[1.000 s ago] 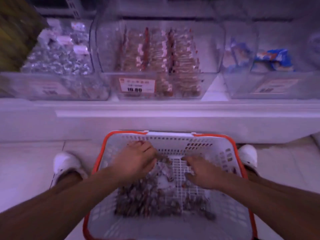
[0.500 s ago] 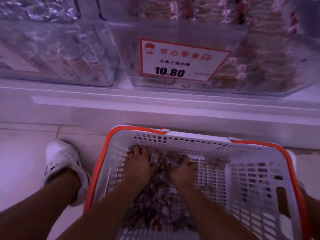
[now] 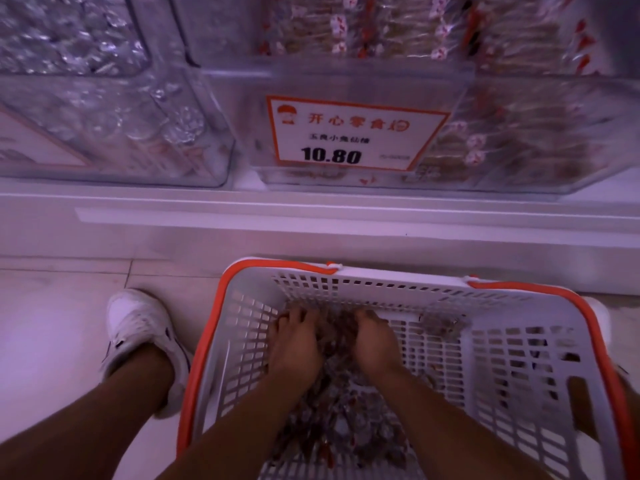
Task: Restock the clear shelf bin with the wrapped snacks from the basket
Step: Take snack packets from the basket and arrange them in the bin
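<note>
Both hands have drawn closer together since a moment ago, and the view has dipped nearer the shelf. The left hand (image 3: pixel 294 344) and right hand (image 3: pixel 375 341) now cup a heap of wrapped snacks (image 3: pixel 337 336) at the far end of the basket (image 3: pixel 519 358), fingers curled into the pile. The clear shelf bin (image 3: pixel 512 133) sits above, behind its price label (image 3: pixel 353 133).
</note>
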Available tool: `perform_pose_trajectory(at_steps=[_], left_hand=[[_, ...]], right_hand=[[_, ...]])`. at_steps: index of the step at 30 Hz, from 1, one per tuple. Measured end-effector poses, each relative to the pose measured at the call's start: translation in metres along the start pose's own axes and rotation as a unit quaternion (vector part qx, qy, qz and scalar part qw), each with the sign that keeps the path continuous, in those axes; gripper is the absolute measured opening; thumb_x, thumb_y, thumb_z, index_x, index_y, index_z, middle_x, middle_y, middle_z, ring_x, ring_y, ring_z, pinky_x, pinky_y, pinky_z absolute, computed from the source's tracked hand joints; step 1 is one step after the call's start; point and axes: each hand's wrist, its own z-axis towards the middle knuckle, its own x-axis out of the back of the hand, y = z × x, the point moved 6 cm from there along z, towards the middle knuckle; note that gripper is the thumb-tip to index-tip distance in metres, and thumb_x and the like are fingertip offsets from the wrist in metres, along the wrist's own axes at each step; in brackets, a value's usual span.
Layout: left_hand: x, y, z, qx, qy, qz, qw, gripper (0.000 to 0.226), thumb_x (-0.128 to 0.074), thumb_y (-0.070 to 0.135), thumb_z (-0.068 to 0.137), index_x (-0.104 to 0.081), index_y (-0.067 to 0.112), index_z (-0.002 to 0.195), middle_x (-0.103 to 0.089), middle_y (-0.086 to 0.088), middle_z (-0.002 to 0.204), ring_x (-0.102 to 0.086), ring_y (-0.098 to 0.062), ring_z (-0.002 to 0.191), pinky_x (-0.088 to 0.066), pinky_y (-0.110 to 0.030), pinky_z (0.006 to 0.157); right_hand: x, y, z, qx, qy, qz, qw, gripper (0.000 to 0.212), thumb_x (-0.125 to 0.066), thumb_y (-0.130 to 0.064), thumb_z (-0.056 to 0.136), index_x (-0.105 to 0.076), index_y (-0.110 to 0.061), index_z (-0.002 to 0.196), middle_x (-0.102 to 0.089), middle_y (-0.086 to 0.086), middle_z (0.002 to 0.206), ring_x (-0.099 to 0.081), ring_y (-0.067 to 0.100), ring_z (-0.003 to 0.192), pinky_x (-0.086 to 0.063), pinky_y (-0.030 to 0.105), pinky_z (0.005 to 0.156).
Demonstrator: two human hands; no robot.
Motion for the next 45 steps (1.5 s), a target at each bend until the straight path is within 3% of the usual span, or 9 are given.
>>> perform_pose_trajectory(at_steps=[4, 11, 15, 19, 26, 31, 36, 39, 45], left_hand=[[0.002, -0.001, -0.008, -0.036, 0.025, -0.075, 0.996, 0.029, -0.055, 0.016, 0.082, -0.053, 0.025, 0.109, -0.063, -0.002, 0.113, -0.056, -0.028, 0.109, -0.042, -0.042, 0.098], [0.057, 0.013, -0.022, 0.065, -0.024, -0.429, 0.901, 0.027, -0.072, 0.008, 0.087, -0.063, 0.019, 0.110, -0.070, 0.010, 0.099, -0.067, -0.011, 0.093, -0.048, -0.005, 0.072], [0.126, 0.066, -0.056, 0.066, -0.100, -0.651, 0.750, 0.027, -0.055, -0.003, 0.091, -0.072, 0.003, 0.111, -0.072, -0.020, 0.111, -0.067, -0.036, 0.102, -0.053, -0.048, 0.095], [0.201, 0.113, -0.111, 0.073, -0.066, -0.723, 0.683, 0.036, -0.051, 0.004, 0.068, -0.072, -0.008, 0.094, -0.069, -0.030, 0.089, -0.068, -0.036, 0.071, -0.058, -0.041, 0.067], [0.248, 0.130, -0.175, 0.048, 0.026, -0.645, 0.762, 0.056, -0.042, 0.053, 0.099, -0.075, 0.008, 0.101, -0.076, -0.010, 0.083, -0.072, -0.025, 0.074, -0.051, -0.025, 0.061], [0.254, 0.139, -0.181, -0.030, 0.117, -0.510, 0.852, 0.043, -0.036, 0.045, 0.103, -0.067, 0.016, 0.103, -0.067, -0.008, 0.113, -0.061, -0.022, 0.116, -0.043, -0.038, 0.106], [0.275, 0.140, -0.187, -0.023, -0.082, -0.688, 0.720, 0.063, -0.038, 0.075, 0.085, -0.080, 0.029, 0.093, -0.077, -0.005, 0.092, -0.073, -0.018, 0.080, -0.058, -0.037, 0.073], [0.298, 0.135, -0.195, -0.071, -0.155, -0.757, 0.631, 0.069, -0.048, 0.071, 0.085, -0.072, 0.012, 0.110, -0.070, -0.016, 0.087, -0.068, -0.028, 0.072, -0.056, -0.041, 0.068], [0.319, 0.122, -0.200, -0.115, -0.078, -0.756, 0.639, 0.046, -0.070, 0.031, 0.081, -0.065, 0.004, 0.118, -0.070, -0.021, 0.096, -0.068, -0.027, 0.077, -0.054, -0.034, 0.064]], right_hand=[[0.011, 0.012, 0.000, -0.088, -0.039, 0.203, 0.974, 0.023, -0.063, -0.025, 0.093, -0.070, -0.006, 0.105, -0.071, 0.018, 0.106, -0.067, 0.033, 0.099, -0.055, 0.043, 0.085], [0.088, -0.010, -0.051, -0.166, -0.174, 0.608, 0.756, 0.017, -0.063, -0.014, 0.090, -0.074, -0.006, 0.100, -0.070, 0.011, 0.082, -0.066, 0.023, 0.075, -0.053, 0.033, 0.068], [0.168, -0.068, -0.084, -0.065, -0.176, 0.621, 0.761, 0.027, -0.054, -0.008, 0.095, -0.067, 0.007, 0.113, -0.069, 0.018, 0.097, -0.065, 0.022, 0.076, -0.052, 0.032, 0.069], [0.228, -0.110, -0.135, 0.011, -0.109, 0.618, 0.779, 0.026, -0.058, -0.019, 0.097, -0.071, 0.001, 0.107, -0.072, 0.024, 0.104, -0.067, 0.033, 0.088, -0.054, 0.049, 0.085], [0.276, -0.137, -0.200, 0.066, 0.039, 0.517, 0.853, 0.029, -0.059, -0.035, 0.096, -0.056, -0.017, 0.119, -0.073, 0.006, 0.106, -0.071, 0.024, 0.098, -0.057, 0.038, 0.089], [0.268, -0.148, -0.218, 0.094, 0.024, 0.474, 0.875, 0.022, -0.049, -0.038, 0.101, -0.057, -0.027, 0.117, -0.067, -0.001, 0.120, -0.065, 0.013, 0.104, -0.052, 0.025, 0.087], [0.321, -0.154, -0.234, 0.262, 0.246, 0.242, 0.901, 0.086, -0.065, -0.037, 0.090, -0.012, -0.031, 0.157, -0.048, -0.029, 0.130, -0.051, -0.012, 0.114, -0.043, 0.010, 0.094], [0.337, -0.171, -0.248, 0.439, 0.347, -0.026, 0.828, 0.098, -0.074, -0.030, 0.082, -0.012, -0.015, 0.157, -0.049, -0.003, 0.137, -0.046, 0.011, 0.124, -0.038, 0.022, 0.102], [0.342, -0.194, -0.254, 0.516, 0.381, -0.089, 0.762, 0.094, -0.076, -0.030, 0.083, -0.017, -0.008, 0.152, -0.052, 0.005, 0.137, -0.049, 0.020, 0.124, -0.042, 0.031, 0.101]])
